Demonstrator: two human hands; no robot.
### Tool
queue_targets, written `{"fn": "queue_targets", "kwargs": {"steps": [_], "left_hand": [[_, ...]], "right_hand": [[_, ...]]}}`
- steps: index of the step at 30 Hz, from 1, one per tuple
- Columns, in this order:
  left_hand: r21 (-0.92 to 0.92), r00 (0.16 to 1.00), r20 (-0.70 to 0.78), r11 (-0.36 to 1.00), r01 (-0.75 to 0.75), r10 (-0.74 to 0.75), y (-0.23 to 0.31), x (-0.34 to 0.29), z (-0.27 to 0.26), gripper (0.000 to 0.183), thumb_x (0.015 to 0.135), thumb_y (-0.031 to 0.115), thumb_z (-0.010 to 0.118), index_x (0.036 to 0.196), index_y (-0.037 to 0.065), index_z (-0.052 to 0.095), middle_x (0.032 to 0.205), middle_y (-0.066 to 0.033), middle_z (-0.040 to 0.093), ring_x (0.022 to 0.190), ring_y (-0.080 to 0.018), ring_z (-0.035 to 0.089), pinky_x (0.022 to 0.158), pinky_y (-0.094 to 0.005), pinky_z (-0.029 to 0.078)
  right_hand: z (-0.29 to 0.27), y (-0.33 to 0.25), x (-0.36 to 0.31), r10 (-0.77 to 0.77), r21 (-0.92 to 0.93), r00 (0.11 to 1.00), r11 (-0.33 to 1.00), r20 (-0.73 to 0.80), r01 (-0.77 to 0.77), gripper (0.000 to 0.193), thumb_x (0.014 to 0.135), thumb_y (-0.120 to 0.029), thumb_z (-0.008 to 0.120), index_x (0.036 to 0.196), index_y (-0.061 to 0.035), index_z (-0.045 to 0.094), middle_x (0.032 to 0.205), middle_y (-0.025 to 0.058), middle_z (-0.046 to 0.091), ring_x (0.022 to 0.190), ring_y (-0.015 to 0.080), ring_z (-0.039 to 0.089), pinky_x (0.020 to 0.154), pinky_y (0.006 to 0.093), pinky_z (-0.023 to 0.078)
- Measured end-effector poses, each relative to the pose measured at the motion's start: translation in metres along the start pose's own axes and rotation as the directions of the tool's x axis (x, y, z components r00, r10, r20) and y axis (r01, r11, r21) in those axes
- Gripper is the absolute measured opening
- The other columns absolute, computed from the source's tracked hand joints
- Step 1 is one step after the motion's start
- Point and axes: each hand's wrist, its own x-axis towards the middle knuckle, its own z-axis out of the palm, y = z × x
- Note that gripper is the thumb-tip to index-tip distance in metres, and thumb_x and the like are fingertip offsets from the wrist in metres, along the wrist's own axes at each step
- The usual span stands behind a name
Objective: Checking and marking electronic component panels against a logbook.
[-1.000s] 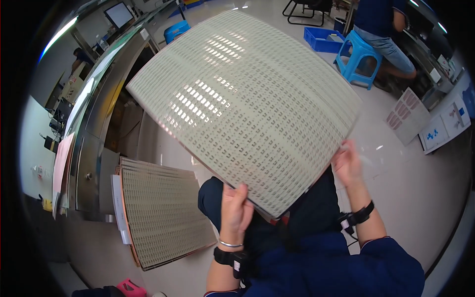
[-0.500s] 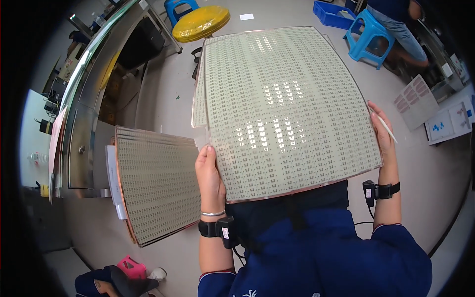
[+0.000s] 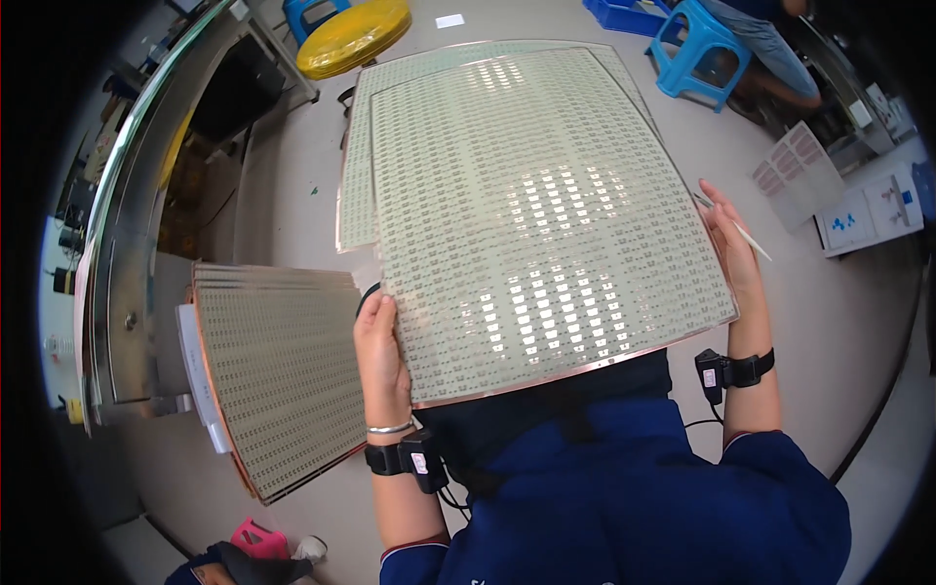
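In front of me is a large pale-green circuit board panel (image 3: 458, 214), covered in rows of small shiny pads. My left hand (image 3: 380, 336) grips its near left edge, thumb on top. At the right edge, my right hand (image 3: 731, 229) holds the side, with a thin white stick (image 3: 753, 242) poking out of the fingers. The undersides of both hands' grips are hidden. Beneath and beyond this panel lies another similar panel (image 3: 357, 171), showing along the far and left sides.
A stack of like panels (image 3: 283, 361) stands tilted at my left, beside a metal workbench (image 3: 132, 322). Further off are a yellow round stool (image 3: 353, 37), a blue plastic stool (image 3: 697, 58) and a blue crate (image 3: 624, 15). Seated people appear at the upper right and lower left.
The held panel has shifted against the one under it, so more of the lower panel shows at the far left and top. Bright reflections have moved nearer. The whole view has swung slightly.
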Motion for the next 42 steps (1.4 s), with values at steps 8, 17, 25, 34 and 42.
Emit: {"fn": "queue_targets", "kwargs": {"steps": [8, 17, 25, 34, 42], "left_hand": [[0.032, 0.999, 0.017, 0.999, -0.038, 0.038, -0.009, 0.004, -0.005, 0.022, 0.096, 0.012, 0.045, 0.105, -0.006, 0.056, 0.097, -0.0089, 0.064, 0.083, -0.0112, 0.060, 0.076, -0.0238, 0.048], [0.060, 0.998, 0.000, 0.997, -0.055, 0.055, -0.007, 0.000, 0.001, 0.025, 0.097, 0.010, 0.044, 0.111, -0.008, 0.054, 0.102, -0.0109, 0.063, 0.086, -0.0121, 0.060, 0.079, -0.0243, 0.048], [0.060, 0.997, 0.027, 0.996, -0.072, 0.071, -0.008, 0.001, 0.001, 0.023, 0.097, 0.014, 0.045, 0.106, -0.005, 0.054, 0.097, -0.0092, 0.062, 0.085, -0.0113, 0.060, 0.075, -0.0245, 0.050], [0.071, 0.992, 0.049, 0.990, -0.120, 0.117, -0.011, 0.005, -0.008, 0.027, 0.098, 0.015, 0.043, 0.110, -0.007, 0.054, 0.101, -0.0111, 0.063, 0.088, -0.0130, 0.061, 0.079, -0.0253, 0.049], [-0.083, 0.980, 0.183, 0.994, -0.066, 0.080, 0.003, 0.003, -0.014, 0.037, 0.098, 0.023, 0.042, 0.118, -0.006, 0.050, 0.111, -0.0142, 0.061, 0.097, -0.0183, 0.060, 0.085, -0.0297, 0.049]], "right_hand": [[0.005, -0.010, -0.001, -0.012, 0.149, 1.000, 0.989, 0.002, 0.012, 0.045, 0.099, -0.023, 0.040, 0.137, -0.0001, 0.034, 0.117, 0.0189, 0.059, 0.105, 0.0194, 0.059, 0.089, 0.0280, 0.047], [0.010, -0.012, -0.002, -0.064, 0.214, 0.997, 0.974, -0.053, 0.074, 0.043, 0.098, -0.019, 0.040, 0.136, 0.0005, 0.034, 0.116, 0.0186, 0.060, 0.105, 0.0194, 0.059, 0.090, 0.0284, 0.047], [0.018, -0.024, -0.010, -0.063, 0.272, 0.996, 0.959, -0.059, 0.076, 0.037, 0.096, -0.017, 0.046, 0.131, -0.0026, 0.043, 0.108, 0.0127, 0.063, 0.096, 0.0127, 0.061, 0.080, 0.0239, 0.050], [0.026, -0.030, -0.018, -0.027, 0.267, 0.996, 0.963, -0.082, 0.048, 0.043, 0.096, -0.015, 0.045, 0.135, 0.0006, 0.038, 0.116, 0.0148, 0.059, 0.099, 0.0148, 0.061, 0.083, 0.0252, 0.050], [0.015, -0.023, -0.010, 0.093, 0.017, 0.994, 0.995, 0.056, -0.094, 0.041, 0.095, -0.018, 0.050, 0.130, 0.0021, 0.046, 0.115, 0.0111, 0.060, 0.100, 0.0151, 0.060, 0.086, 0.0255, 0.048]]}}
